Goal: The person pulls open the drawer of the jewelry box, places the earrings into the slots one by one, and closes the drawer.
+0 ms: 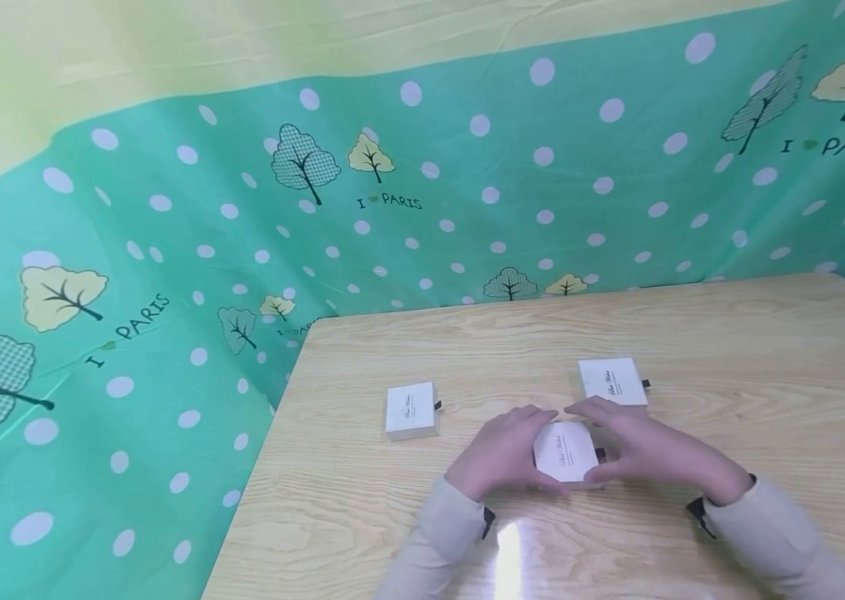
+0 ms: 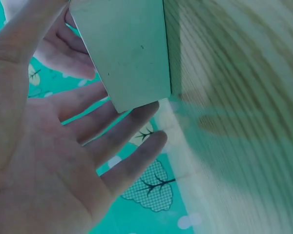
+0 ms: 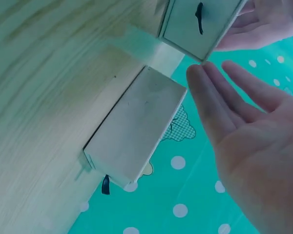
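Observation:
A small white gift box (image 1: 566,452) with dark lettering and a black ribbon tab sits between both hands. The left hand (image 1: 507,454) holds its left side, thumb by the near edge and fingers at the far edge. In the left wrist view its fingers (image 2: 122,141) are spread, some passing behind the box's side. From the other side the right hand (image 1: 636,442) spans the box, fingertips at the far corner and thumb near the front right. In the right wrist view, the box's tabbed end (image 3: 200,24) faces the right palm.
A second white box (image 1: 612,382) lies just behind, its black tab pointing right. Farther left is a third white box (image 1: 411,408), also tabbed. All are over a wooden table (image 1: 317,500); a green dotted curtain (image 1: 392,225) hangs behind and to the left.

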### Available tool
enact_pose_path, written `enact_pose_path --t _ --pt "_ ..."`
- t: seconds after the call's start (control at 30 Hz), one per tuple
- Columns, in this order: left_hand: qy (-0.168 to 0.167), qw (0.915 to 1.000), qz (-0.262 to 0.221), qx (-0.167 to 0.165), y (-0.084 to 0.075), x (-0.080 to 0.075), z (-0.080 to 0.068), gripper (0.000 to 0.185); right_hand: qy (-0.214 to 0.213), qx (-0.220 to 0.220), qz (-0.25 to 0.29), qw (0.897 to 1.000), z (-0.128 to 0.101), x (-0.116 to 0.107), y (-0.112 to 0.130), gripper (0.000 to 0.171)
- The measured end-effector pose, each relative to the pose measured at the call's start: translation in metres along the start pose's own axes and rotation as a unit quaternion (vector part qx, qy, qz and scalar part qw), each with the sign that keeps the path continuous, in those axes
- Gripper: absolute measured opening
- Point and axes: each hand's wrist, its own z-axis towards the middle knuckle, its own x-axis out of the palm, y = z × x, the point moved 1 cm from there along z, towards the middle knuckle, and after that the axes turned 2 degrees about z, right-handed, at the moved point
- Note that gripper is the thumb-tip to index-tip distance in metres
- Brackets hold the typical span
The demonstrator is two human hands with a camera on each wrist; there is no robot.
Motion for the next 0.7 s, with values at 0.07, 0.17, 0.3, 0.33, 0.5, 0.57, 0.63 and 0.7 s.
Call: enact_pose_path --t 0.07,0.17,0.3,0.33,0.5,0.57,0.63,0.7 --pt "0.005 0.9999 -0.011 0.004 0.0017 0.0005 -0.0009 0.096 0.013 -0.020 0.000 1.000 0.0016 0.0020 0.0003 0.072" --pt "0.010 0.9994 -0.033 0.004 0.0030 0.0009 -0.0016 0.087 0.025 -0.044 -0.003 0.999 0.0032 0.0041 0.0005 0.065" --pt "0.014 0.9986 -0.051 0.001 0.0031 0.0020 -0.0015 0.083 0.030 -0.036 -0.012 0.999 0.0031 0.0053 -0.0002 0.066" --pt "0.014 0.9985 -0.053 0.000 0.0029 0.0021 -0.0014 0.082 0.031 -0.033 -0.014 0.999 0.0031 0.0056 -0.0004 0.067" --pt "0.014 0.9982 -0.058 0.001 0.0019 0.0017 -0.0015 0.080 0.030 -0.019 -0.028 0.999 0.0021 0.0072 -0.0012 0.068" --pt "0.012 0.9981 -0.060 0.001 0.0015 0.0008 -0.0017 0.079 0.029 -0.016 -0.033 0.999 0.0020 0.0077 -0.0007 0.067" --pt "0.009 0.9982 -0.059 -0.001 0.0014 -0.0003 -0.0021 0.080 0.028 -0.011 -0.039 0.999 0.0021 0.0076 0.0002 0.067" --pt "0.006 0.9983 -0.058 -0.005 0.0023 -0.0009 -0.0022 0.082 0.026 -0.010 -0.047 0.999 0.0025 0.0065 0.0015 0.067"
